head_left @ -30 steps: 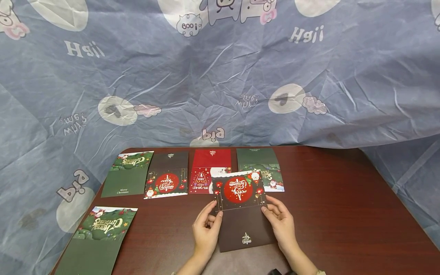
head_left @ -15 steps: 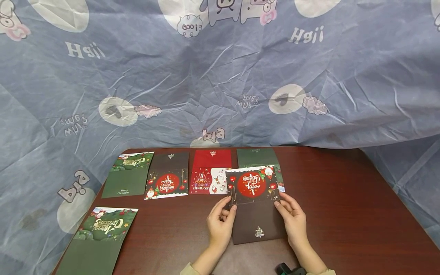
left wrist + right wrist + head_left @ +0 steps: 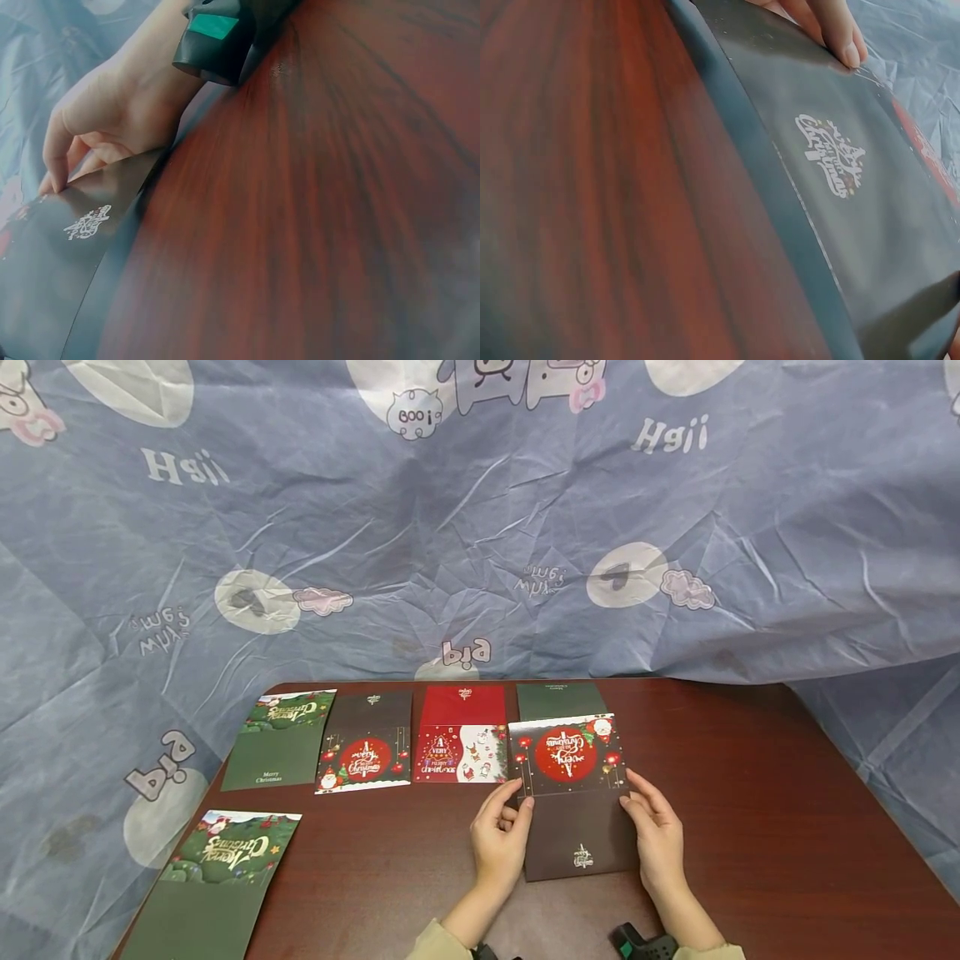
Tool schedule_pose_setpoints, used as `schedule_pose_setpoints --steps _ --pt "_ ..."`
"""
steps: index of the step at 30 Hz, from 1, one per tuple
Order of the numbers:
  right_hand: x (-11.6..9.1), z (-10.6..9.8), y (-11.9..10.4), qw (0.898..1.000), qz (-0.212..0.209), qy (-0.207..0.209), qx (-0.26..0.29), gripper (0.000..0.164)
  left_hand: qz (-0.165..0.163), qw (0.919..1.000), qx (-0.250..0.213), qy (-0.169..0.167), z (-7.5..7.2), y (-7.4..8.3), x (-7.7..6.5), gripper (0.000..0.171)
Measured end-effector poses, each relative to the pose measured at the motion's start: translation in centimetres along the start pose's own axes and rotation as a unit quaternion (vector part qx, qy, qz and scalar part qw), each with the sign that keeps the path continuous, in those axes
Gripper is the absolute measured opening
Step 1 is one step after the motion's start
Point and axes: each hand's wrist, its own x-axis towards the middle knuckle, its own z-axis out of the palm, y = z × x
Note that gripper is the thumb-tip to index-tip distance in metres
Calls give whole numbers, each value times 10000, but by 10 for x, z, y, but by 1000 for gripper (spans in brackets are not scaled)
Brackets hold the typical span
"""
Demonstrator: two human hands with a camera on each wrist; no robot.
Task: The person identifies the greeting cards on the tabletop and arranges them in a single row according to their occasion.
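The grip of the left hand (image 3: 501, 842) and that of the right hand (image 3: 660, 837) are each narrow, pinching opposite side edges of an opened-out, dark brown folded paper card (image 3: 579, 814), thumbs on its upper face near the crease. With the bright red and white paper card (image 3: 462, 732) as landmark, the held one is to its right and nearer the person, over the reddish-brown wooden desk (image 3: 757, 835). Its far half bears a red disc with upside-down pale lettering, red baubles, a Santa at the far right corner and a white border; its near half is plain, with a small, pale, tree-shaped emblem. Right of the landmark, a dark green paper card (image 3: 561, 702) is partly hidden behind the held one.
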Motion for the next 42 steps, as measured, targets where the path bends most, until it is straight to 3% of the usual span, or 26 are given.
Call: schedule_pose_setpoints --steps 4,12,16,24,30,35,38,42 --pt "5 -9 1 10000 -51 -3 -60 36 14 10000 -32 -35 9 -15 -4 25" --pt "15 -23 1 9991 33 397 -112 36 -67 9996 -185 -209 24 -20 -7 24" --pt "21 -28 1 9972 125 699 -223 34 -96 9998 -127 -154 34 -16 -3 25" --pt "30 -37 0 9931 175 1138 -219 32 -79 9998 -108 -112 44 9 8 22" --pt "34 -42 0 9919 164 1253 -127 32 -6 10000 -56 -30 53 7 12 20" --pt "38 -44 0 9909 126 1338 -69 32 -14 9999 -3 -140 63 -16 9 20" --pt "41 -48 -1 9898 73 1422 4 31 88 9990 30 -431 69 -31 7 22" --pt "45 -54 -3 9879 14 1549 126 31 238 9958 153 -874 71 -33 6 27"
